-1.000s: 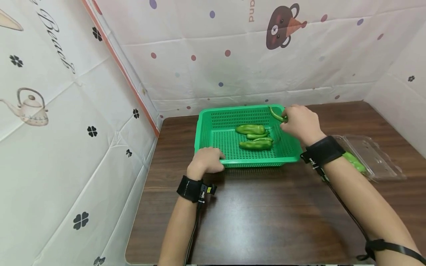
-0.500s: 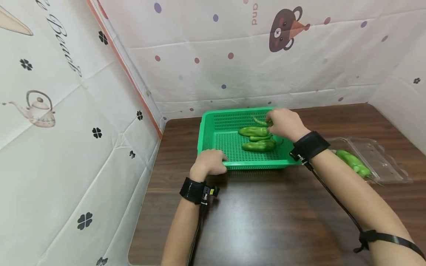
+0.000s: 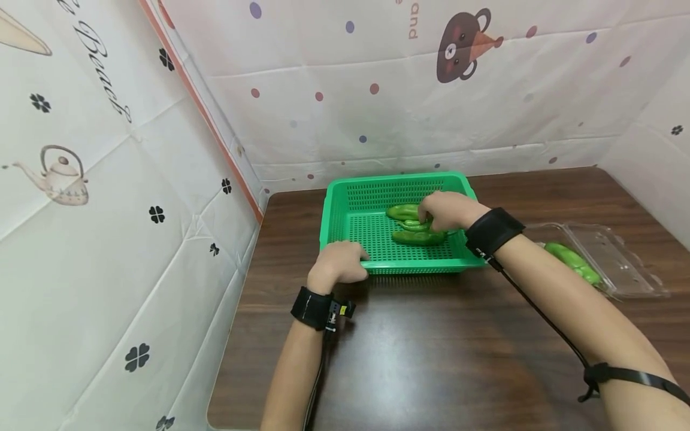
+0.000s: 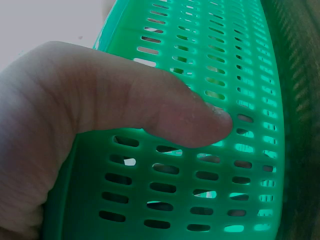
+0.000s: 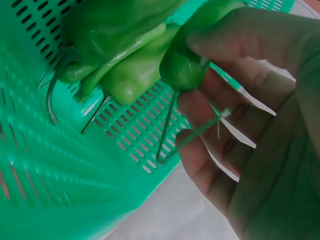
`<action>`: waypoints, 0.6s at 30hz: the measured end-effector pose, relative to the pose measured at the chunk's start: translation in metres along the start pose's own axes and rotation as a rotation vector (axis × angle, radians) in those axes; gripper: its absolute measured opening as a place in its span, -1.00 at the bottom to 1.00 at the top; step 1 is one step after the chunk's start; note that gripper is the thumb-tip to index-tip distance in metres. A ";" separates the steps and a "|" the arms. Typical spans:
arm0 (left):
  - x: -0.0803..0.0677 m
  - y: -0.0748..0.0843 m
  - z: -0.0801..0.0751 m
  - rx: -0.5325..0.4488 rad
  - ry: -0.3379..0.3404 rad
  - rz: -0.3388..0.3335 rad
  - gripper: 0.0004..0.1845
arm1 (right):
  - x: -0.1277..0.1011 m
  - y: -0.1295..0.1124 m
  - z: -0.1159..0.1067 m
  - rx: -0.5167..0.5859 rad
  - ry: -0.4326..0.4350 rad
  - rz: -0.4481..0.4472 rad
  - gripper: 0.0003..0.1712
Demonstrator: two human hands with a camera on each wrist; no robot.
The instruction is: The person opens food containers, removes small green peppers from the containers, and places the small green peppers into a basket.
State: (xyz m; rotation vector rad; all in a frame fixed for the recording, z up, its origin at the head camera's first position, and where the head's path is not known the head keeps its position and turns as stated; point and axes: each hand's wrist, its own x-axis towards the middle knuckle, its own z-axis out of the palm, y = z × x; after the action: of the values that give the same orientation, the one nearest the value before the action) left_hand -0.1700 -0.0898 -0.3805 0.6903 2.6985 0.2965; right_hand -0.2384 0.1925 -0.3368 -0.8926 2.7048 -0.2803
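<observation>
A green pepper (image 5: 187, 65) is pinched by the fingers of the right hand (image 3: 444, 211) inside the green basket (image 3: 345, 239), touching the peppers (image 3: 417, 237) lying there. The basket's near rim, at seven o'clock, is gripped by the left hand (image 3: 336, 263). At three o'clock, a clear tray (image 3: 620, 263) holds another pepper (image 3: 572, 262).

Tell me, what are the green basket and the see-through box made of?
The green basket looks like moulded plastic: smooth and slightly glossy, its walls and floor punched with neat rows of slots, and light glows through them in the left wrist view. The see-through box beside it seems to be thin clear plastic: it shines, and the table shows through it.
</observation>
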 end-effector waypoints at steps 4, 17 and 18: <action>0.000 -0.002 0.001 0.017 0.009 0.006 -0.44 | 0.004 -0.003 0.005 -0.002 -0.033 -0.023 -0.62; 0.000 -0.001 0.000 0.011 0.005 0.002 -0.43 | 0.005 -0.003 0.018 -0.002 -0.085 -0.028 -0.41; 0.000 -0.001 0.000 0.012 0.004 0.002 -0.43 | 0.005 -0.004 0.019 -0.016 -0.091 -0.029 -0.41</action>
State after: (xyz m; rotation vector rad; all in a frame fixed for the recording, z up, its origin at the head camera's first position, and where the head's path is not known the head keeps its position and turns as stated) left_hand -0.1701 -0.0903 -0.3810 0.6968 2.7054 0.2830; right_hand -0.2338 0.1845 -0.3547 -0.9268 2.6159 -0.2194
